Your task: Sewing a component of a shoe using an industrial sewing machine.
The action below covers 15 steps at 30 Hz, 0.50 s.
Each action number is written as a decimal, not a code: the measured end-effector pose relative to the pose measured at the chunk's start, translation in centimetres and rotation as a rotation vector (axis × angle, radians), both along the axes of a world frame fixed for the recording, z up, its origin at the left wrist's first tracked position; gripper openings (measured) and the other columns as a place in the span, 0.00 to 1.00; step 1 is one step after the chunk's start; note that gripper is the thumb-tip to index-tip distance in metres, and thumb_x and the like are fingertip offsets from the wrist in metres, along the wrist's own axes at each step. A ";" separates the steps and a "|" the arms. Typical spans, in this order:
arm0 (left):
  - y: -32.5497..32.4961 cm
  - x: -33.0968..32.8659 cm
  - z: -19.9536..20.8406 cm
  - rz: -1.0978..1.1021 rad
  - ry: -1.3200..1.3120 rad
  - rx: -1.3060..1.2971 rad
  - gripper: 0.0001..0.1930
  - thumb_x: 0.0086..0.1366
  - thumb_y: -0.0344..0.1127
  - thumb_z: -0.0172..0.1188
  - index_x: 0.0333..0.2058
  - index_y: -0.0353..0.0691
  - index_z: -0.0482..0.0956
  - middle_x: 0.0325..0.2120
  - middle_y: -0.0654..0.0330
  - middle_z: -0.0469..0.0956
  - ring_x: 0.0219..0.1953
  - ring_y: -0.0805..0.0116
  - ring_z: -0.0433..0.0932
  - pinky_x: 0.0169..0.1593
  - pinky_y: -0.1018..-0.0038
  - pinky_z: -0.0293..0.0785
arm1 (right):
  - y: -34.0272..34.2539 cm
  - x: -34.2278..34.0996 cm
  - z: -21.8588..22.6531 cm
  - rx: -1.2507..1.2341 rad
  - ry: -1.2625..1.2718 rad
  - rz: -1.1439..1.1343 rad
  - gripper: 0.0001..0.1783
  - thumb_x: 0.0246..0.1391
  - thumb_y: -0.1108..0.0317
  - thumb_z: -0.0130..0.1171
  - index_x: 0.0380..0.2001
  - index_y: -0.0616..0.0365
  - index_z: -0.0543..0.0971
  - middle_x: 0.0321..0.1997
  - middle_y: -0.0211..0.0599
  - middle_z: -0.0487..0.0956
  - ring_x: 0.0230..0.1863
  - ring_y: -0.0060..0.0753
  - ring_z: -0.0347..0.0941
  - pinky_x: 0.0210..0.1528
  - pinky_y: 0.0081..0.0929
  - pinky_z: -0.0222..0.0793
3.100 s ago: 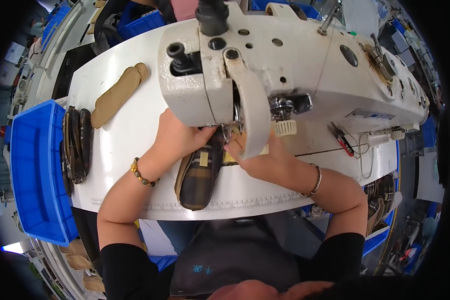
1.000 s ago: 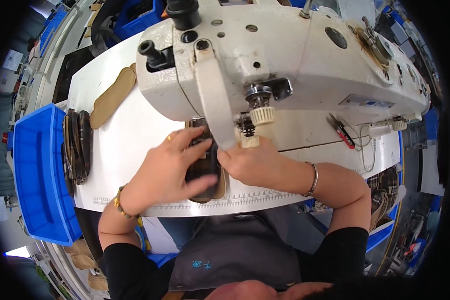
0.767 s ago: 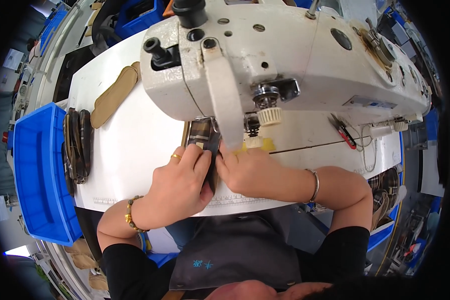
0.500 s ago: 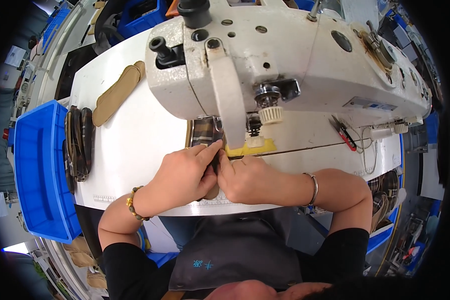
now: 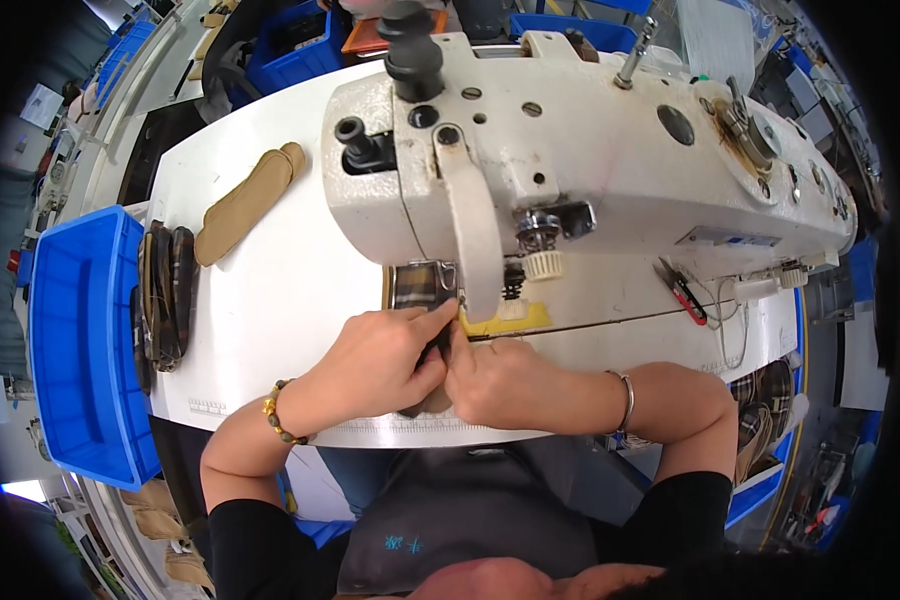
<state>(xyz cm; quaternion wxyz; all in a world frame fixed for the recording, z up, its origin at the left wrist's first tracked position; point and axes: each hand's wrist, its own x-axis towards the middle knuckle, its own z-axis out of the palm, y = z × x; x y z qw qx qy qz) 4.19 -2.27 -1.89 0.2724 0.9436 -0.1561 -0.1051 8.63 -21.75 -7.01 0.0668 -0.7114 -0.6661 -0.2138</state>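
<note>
Fabric slipper piece (image 5: 416,285), plaid with a tan edge, lies on the white table (image 5: 270,330), its far end beneath the left end of the sewing machine (image 5: 590,150). It looks light, soft and foldable, best held by its right edge near the needle area. The left hand (image 5: 375,358) pinches dark cloth narrowly between thumb and forefinger; the right hand (image 5: 505,382) touches that edge, fingers curled, its thumb's grip hidden.

My left hand (image 5: 378,352) palm-down, my right hand (image 5: 502,384) curled just beside; index fingertips (image 5: 451,308) close together; both elbows (image 5: 718,412) bent.
</note>
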 end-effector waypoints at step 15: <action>0.6 -3.1 1.8 -0.118 -0.326 0.321 0.38 0.44 0.32 0.69 0.58 0.38 0.72 0.49 0.56 0.77 0.48 0.57 0.79 0.46 0.66 0.76 | 0.4 1.3 0.5 0.042 0.098 -0.056 0.13 0.36 0.66 0.58 0.25 0.67 0.80 0.32 0.63 0.81 0.19 0.30 0.75 0.17 0.25 0.69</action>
